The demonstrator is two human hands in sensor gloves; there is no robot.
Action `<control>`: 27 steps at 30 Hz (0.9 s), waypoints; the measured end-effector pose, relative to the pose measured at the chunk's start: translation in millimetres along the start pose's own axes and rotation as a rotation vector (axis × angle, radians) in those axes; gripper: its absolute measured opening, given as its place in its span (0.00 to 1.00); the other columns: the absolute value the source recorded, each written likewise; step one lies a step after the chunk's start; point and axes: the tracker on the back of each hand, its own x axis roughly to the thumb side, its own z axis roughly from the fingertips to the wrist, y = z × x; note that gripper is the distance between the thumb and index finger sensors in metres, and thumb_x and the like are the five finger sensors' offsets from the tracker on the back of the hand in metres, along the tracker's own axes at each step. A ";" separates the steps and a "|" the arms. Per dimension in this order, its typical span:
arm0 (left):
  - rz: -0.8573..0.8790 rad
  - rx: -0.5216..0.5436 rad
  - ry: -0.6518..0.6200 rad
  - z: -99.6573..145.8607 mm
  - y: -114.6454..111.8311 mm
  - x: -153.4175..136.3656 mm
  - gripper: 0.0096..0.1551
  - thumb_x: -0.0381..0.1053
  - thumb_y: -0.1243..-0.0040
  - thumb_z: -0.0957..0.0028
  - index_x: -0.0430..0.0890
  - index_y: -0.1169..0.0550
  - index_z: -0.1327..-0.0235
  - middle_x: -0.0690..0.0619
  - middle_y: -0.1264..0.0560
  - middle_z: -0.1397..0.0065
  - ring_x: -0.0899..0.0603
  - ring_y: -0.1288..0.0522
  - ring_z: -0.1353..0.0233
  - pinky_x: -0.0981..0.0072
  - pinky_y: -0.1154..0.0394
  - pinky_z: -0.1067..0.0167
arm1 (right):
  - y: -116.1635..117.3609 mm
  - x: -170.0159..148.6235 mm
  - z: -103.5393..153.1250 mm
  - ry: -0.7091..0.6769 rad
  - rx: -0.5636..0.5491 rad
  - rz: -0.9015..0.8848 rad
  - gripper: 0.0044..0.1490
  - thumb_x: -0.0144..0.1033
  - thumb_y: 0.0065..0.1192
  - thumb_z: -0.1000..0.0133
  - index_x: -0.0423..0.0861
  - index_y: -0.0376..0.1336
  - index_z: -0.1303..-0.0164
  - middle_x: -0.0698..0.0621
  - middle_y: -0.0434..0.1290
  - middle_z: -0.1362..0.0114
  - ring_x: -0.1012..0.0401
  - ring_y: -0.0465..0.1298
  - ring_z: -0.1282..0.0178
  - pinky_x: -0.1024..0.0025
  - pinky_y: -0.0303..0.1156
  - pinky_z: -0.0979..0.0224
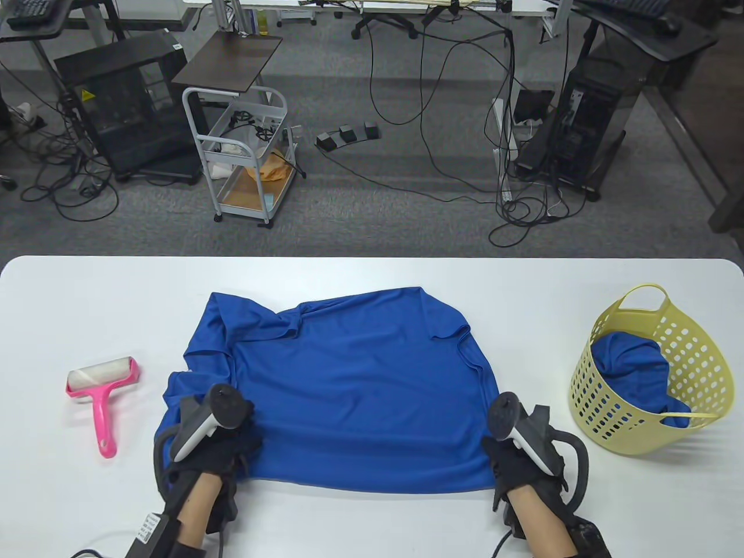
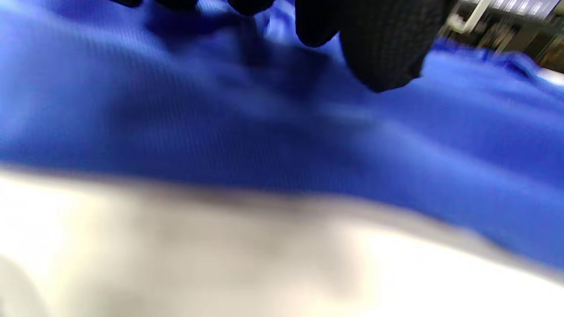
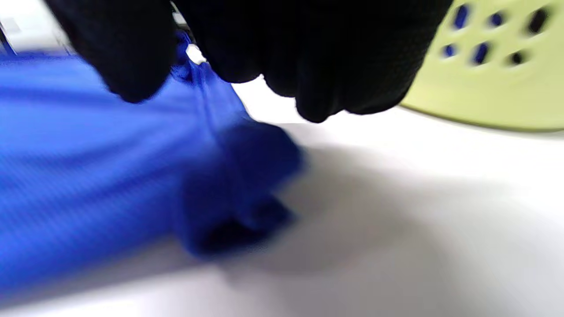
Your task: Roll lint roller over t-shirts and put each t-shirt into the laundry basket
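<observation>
- Your left hand (image 1: 218, 442) and right hand (image 1: 523, 459) each hold a near corner of the blue t-shirt (image 1: 354, 395), which lies in the middle of the table (image 1: 372, 523), close to the near edge.
- The right fingers (image 3: 132, 66) pinch the hem. The left fingers (image 2: 379, 53) curl onto the cloth, but the blur hides how tight they grip.
- Pull both corners gently and evenly so the wrinkles near the collar go flat.
- The pink lint roller (image 1: 104, 395) waits by the left edge. Pick it up next.
- The yellow laundry basket (image 1: 651, 430) by the right edge holds another blue t-shirt (image 1: 630, 363).
- Both wrist views are blurry.
</observation>
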 end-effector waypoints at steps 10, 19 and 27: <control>-0.005 -0.043 0.028 -5.8 -9.1 -5.9 0.43 0.66 0.45 0.47 0.67 0.49 0.22 0.53 0.61 0.15 0.27 0.57 0.17 0.31 0.49 0.26 | -1.8 -16.0 -4.6 0.095 -0.077 0.013 0.23 0.47 0.61 0.45 0.54 0.68 0.41 0.53 0.81 0.42 0.65 0.85 0.58 0.75 0.84 0.56; -0.015 -0.053 0.035 -5.0 -9.7 -5.7 0.43 0.67 0.47 0.47 0.67 0.50 0.22 0.54 0.62 0.15 0.28 0.58 0.17 0.32 0.50 0.25 | -1.1 -28.8 -14.7 0.345 0.096 0.225 0.26 0.53 0.55 0.42 0.51 0.71 0.42 0.50 0.85 0.46 0.70 0.87 0.69 0.82 0.85 0.68; -0.024 -0.051 0.025 -5.1 -11.8 -5.4 0.42 0.67 0.48 0.46 0.67 0.51 0.22 0.53 0.63 0.15 0.28 0.58 0.17 0.32 0.50 0.25 | -69.6 72.4 -33.4 -0.032 -0.274 0.091 0.27 0.47 0.59 0.42 0.61 0.61 0.31 0.54 0.75 0.31 0.62 0.82 0.50 0.74 0.82 0.51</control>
